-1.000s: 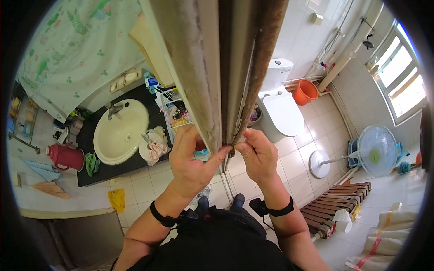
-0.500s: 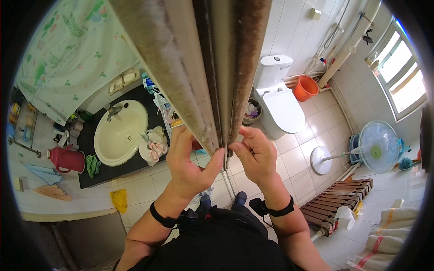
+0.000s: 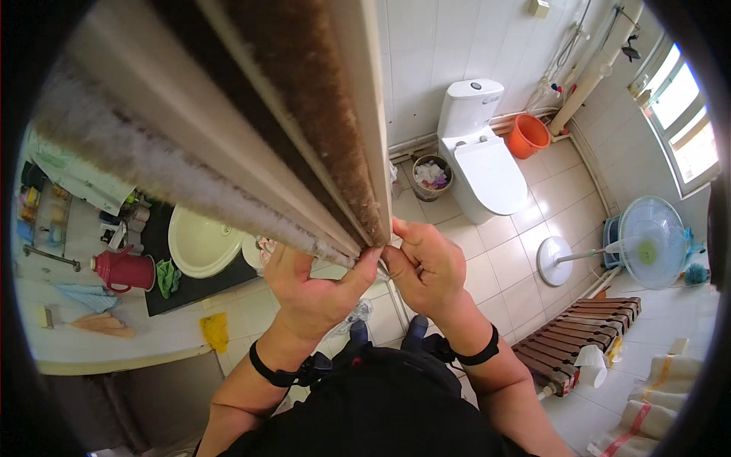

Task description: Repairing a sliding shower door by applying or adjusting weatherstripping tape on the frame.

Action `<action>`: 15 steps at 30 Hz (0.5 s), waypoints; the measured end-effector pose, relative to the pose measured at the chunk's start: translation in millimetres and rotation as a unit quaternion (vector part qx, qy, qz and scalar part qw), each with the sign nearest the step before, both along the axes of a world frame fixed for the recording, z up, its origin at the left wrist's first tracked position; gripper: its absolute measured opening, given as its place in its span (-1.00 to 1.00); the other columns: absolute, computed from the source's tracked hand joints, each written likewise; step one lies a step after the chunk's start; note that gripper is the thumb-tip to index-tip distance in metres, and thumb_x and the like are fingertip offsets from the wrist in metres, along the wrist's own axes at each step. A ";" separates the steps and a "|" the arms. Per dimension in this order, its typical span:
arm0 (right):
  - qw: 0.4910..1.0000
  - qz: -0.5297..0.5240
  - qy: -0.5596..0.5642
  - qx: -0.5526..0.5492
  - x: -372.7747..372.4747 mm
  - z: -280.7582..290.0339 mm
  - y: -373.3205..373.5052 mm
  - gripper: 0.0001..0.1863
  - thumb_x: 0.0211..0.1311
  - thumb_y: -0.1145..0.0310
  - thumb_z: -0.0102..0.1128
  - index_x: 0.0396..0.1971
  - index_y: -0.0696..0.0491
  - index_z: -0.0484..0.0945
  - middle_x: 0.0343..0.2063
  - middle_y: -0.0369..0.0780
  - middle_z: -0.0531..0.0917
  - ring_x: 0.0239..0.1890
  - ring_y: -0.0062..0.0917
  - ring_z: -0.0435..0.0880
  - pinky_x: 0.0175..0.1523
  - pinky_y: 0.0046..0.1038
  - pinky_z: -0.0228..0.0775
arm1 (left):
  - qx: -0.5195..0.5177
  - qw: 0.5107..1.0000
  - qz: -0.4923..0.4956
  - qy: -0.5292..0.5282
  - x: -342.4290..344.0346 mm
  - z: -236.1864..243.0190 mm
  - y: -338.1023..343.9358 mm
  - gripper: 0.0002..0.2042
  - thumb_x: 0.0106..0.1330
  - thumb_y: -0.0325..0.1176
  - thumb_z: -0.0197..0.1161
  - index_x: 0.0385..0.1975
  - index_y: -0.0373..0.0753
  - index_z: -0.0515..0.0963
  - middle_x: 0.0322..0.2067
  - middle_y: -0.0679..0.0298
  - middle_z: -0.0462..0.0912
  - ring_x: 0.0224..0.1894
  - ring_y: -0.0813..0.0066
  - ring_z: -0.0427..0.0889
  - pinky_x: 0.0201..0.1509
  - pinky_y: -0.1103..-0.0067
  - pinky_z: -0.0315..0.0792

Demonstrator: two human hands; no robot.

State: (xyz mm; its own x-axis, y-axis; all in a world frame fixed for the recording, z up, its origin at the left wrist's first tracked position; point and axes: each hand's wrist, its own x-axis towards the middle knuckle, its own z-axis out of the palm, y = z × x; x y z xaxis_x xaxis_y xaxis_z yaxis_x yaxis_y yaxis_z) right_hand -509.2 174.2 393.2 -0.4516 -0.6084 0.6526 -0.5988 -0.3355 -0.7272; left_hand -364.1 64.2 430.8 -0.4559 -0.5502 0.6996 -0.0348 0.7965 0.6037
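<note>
Your left hand (image 3: 312, 297) curls in a narrow grip at the edge of a tall upright panel, thumb laid inward and fingertips partly hidden, while your right hand (image 3: 428, 266) is bunched with thumb and forefinger close together on the other side; you can't tell from above whether anything thin is pinched between them. Largest by far is the panel (image 3: 368, 84), rising between your hands and spreading past them to the left, away from you; judge it heavy and rigid, far more than two thumbs should carry. Beyond your right hand stands the toilet (image 3: 487, 175), beyond your left the washbasin (image 3: 202, 247), and just past your right fingers the waste bin (image 3: 431, 196), all apart from your grip. Down to finer parts, a grey fuzzy strip (image 3: 175, 171) runs toward your left hand and a brown fuzzy strip (image 3: 324, 99) comes down toward the gap between your thumbs. Expect both to feel soft, dusty and likely to shed or tear if dragged, so steady yourself on the hard pale rib beside them, and take any fuzz right at its base, between thumb pad and fingertip
</note>
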 end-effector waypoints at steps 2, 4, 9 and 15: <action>1.000 -0.001 -0.021 -0.006 1.3 0.3 -0.1 -0.57 0.29 0.53 0.50 0.16 0.12 0.67 -0.69 -0.30 0.46 -0.73 -0.53 0.45 -0.56 -0.45 0.25 | 0.019 1.000 0.011 -0.015 1.1 -1.8 2.6 -0.61 0.05 -0.37 0.70 -0.11 -0.26 0.75 -0.23 0.17 0.84 -0.21 0.29 0.84 -0.10 0.42 0.64; 1.000 -0.001 -0.025 -0.012 0.0 -3.3 -1.1 -0.57 0.30 0.53 0.50 0.16 0.11 0.67 -0.68 -0.28 0.48 -0.71 -0.51 0.47 -0.55 -0.44 0.27 | 0.043 0.999 0.013 -0.004 -2.4 -0.5 8.2 -0.61 0.06 -0.38 0.71 -0.11 -0.27 0.76 -0.22 0.18 0.84 -0.21 0.30 0.84 -0.08 0.43 0.64; 0.999 0.006 -0.048 0.017 -1.2 -5.9 2.8 -0.55 0.36 0.45 0.49 0.23 0.09 0.65 -0.54 -0.20 0.66 -0.59 -0.40 0.65 -0.45 -0.40 0.44 | 0.114 0.993 -0.009 -0.010 7.2 -5.0 4.8 -0.58 0.14 -0.46 0.71 0.00 -0.33 0.75 -0.10 0.20 0.85 -0.08 0.38 0.82 0.06 0.45 0.62; 0.983 0.104 -0.139 0.062 -13.1 -3.9 20.1 -0.56 0.49 0.32 0.38 0.30 0.03 0.63 -0.10 -0.06 0.81 -0.22 -0.30 0.83 -0.16 -0.39 0.60 | 0.182 0.982 -0.054 -0.015 22.6 -9.2 3.4 -0.53 0.20 -0.28 0.72 0.05 -0.35 0.74 -0.03 0.22 0.83 0.03 0.42 0.74 0.24 0.45 0.52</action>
State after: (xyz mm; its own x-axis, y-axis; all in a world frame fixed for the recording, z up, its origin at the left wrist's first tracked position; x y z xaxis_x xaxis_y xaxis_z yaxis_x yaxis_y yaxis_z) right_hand -522.3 194.3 389.2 -0.4594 -0.7739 0.4359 -0.2988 -0.3274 -0.8964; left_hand -341.5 67.6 421.7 -0.5423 -0.7085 0.4517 0.0165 0.5285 0.8488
